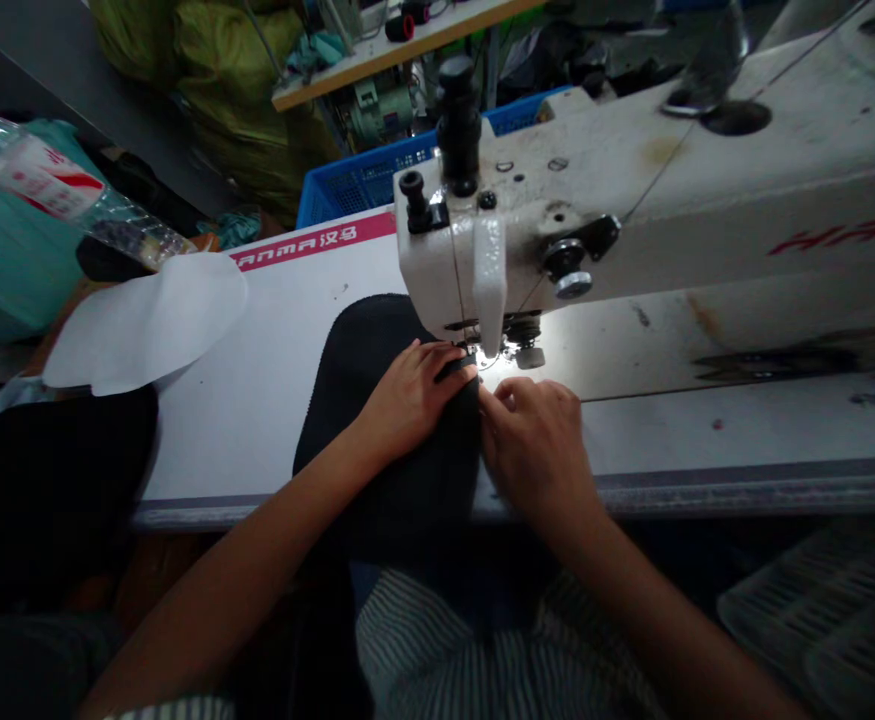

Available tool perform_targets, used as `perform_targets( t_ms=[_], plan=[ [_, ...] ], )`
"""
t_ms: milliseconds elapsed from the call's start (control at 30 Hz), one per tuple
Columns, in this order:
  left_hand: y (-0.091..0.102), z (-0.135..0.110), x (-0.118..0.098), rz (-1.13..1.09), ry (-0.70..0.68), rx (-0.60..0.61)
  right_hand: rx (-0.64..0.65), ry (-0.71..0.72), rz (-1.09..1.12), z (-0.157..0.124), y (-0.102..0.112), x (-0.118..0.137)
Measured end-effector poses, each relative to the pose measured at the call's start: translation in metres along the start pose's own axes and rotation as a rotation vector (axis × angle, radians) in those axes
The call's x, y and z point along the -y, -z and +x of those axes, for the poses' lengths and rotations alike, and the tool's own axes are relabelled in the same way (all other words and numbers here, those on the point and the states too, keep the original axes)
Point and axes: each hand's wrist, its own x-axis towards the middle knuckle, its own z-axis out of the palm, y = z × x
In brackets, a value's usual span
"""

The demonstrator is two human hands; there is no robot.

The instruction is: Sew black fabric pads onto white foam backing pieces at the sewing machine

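Note:
A black fabric piece [354, 370] with a rounded corner lies on the white table under the head of a sewing machine [444, 250]. On top of it, close to the lit needle area, rests my left hand [418, 395], fingers stretched toward the presser foot. My right hand [534, 440] is at the fabric's right edge, thumb and fingers pinched together on that edge. The needle and the presser foot are partly hidden by my left fingertips and the machine's white lever [490, 270].
White rounded sheets [159, 320] lie at the table's left, beside a tilted plastic bottle [54, 180] and a dark fabric pile [54, 490]. Dark scissors or snips [774, 362] lie under the machine arm. Behind the table stands a blue crate [369, 175].

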Motion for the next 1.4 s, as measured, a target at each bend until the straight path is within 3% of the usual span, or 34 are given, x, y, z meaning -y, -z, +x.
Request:
perform_targets(
  t_ms=[233, 467, 567, 667, 800, 933, 1067, 1267, 1400],
  plan=[
    [0.008, -0.012, -0.005, -0.016, -0.078, 0.078, -0.025, 0.037, 0.002, -0.018, 0.001, 0.01],
    [0.002, 0.008, 0.005, 0.028, -0.067, -0.003, -0.061, -0.024, -0.031, 0.003, -0.003, 0.005],
    [0.007, 0.01, 0.006, 0.022, -0.035, 0.023, -0.076, -0.02, -0.021, 0.006, -0.004, 0.001],
    [0.023, -0.012, -0.011, -0.042, -0.012, 0.133, -0.081, 0.033, 0.014, -0.008, -0.002, 0.0],
    [0.042, -0.07, -0.051, -0.127, -0.042, 0.27, -0.062, 0.202, 0.15, -0.044, 0.0, 0.007],
    [0.04, -0.11, -0.07, -0.152, 0.081, 0.181, -0.039, 0.298, 0.217, -0.074, -0.003, 0.02],
    [0.041, -0.112, -0.065, -0.331, 0.239, 0.064, -0.082, 0.296, 0.153, -0.086, -0.007, 0.023],
    [0.041, -0.111, -0.07, -0.023, 0.105, 0.148, -0.062, 0.283, 0.11, -0.092, -0.004, 0.017],
    [0.033, -0.111, -0.079, -0.028, 0.113, 0.179, -0.088, 0.282, 0.123, -0.095, -0.003, 0.017]
  ],
)
